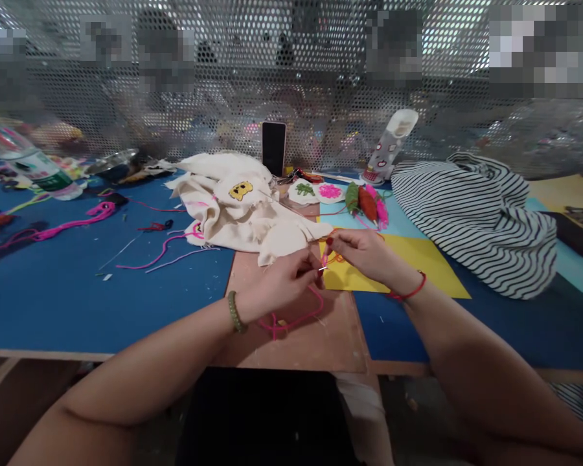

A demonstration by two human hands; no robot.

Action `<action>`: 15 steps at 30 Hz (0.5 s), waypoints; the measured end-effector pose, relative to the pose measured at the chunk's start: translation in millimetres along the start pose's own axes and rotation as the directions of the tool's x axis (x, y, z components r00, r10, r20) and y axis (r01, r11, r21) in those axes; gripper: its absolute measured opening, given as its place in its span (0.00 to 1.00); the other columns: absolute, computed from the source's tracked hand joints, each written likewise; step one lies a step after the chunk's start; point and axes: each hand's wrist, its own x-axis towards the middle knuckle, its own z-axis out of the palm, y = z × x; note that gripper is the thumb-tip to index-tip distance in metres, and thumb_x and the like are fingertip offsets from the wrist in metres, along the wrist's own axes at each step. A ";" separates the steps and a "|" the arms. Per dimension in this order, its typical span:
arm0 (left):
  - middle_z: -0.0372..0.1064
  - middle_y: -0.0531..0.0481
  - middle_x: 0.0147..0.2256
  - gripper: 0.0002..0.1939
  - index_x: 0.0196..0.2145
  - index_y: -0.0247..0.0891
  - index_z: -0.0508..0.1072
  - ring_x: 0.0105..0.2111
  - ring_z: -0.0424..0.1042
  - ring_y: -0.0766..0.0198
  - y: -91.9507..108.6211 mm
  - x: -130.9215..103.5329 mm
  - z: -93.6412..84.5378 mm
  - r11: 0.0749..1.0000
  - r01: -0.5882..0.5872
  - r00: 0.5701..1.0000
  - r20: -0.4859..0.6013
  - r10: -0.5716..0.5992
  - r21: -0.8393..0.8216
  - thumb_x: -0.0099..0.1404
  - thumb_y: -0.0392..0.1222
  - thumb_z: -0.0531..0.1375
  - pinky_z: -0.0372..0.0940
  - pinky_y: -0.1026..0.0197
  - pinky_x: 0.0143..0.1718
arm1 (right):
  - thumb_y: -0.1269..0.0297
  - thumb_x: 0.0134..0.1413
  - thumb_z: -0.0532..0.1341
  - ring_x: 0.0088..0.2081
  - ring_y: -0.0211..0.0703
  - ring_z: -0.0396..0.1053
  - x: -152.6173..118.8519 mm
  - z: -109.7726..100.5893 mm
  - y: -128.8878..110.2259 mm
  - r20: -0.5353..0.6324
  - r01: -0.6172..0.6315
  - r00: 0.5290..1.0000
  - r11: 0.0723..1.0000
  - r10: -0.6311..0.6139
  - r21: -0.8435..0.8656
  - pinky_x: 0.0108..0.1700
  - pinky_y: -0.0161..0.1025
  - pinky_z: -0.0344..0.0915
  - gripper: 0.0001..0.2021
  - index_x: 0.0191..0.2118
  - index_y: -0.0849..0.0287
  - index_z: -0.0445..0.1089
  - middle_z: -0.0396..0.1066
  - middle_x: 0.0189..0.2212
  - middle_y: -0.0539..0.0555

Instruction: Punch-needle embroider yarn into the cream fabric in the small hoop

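Observation:
My left hand [284, 281], with a green bead bracelet on its wrist, pinches a thin pale needle [323, 268] near the table's middle. Just right of it, my right hand [366, 254] is closed in a pinch on pink thread [325, 255] beside the needle. Pink yarn [301, 320] loops below my left hand over the brown board [291, 343]. Behind my hands lies cream cloth [243, 220] bearing a yellow embroidered figure [240, 190]. A yellow sheet [418, 265] is under my right hand, with orange thread [339, 257] on it.
A phone [274, 147] stands upright against the perforated metal screen [233, 97]. At the right are a striped cloth [480, 220], yarn bundles [368, 204] and a tilted clear container [388, 149]. Farther left lie a bottle [41, 169], a metal bowl [114, 165] and pink yarn [72, 223].

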 end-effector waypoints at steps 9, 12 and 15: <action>0.74 0.47 0.31 0.04 0.30 0.37 0.68 0.33 0.72 0.64 -0.8 1.5 -1.2 0.999 0.002 1.000 -0.005 -0.002 -0.035 0.63 0.35 0.56 0.64 0.62 0.37 | 0.49 0.48 0.65 0.26 0.35 0.62 -0.4 1.4 -6.3 0.127 -0.048 0.992 0.986 0.028 0.162 0.30 0.35 0.59 0.17 0.25 0.59 0.69 0.67 0.23 0.48; 0.73 0.47 0.30 0.04 0.30 0.36 0.68 0.33 0.71 0.64 2.6 1.7 -1.7 0.993 -0.001 1.000 0.011 0.002 -0.114 0.63 0.34 0.57 0.64 0.62 0.38 | 0.44 0.50 0.63 0.21 0.32 0.55 -0.4 -1.9 -4.9 0.154 -0.123 0.984 0.968 0.090 0.220 0.24 0.34 0.52 0.20 0.28 0.59 0.68 0.59 0.18 0.44; 0.73 0.48 0.30 0.02 0.30 0.35 0.69 0.32 0.70 0.66 6.5 1.2 -3.2 0.979 0.008 1.000 -0.012 -0.011 -0.202 0.62 0.33 0.58 0.62 0.64 0.35 | 0.37 0.49 0.60 0.17 0.30 0.47 1.1 -5.3 -0.9 0.171 -0.191 0.973 0.954 0.154 0.229 0.21 0.33 0.43 0.25 0.28 0.58 0.65 0.51 0.14 0.41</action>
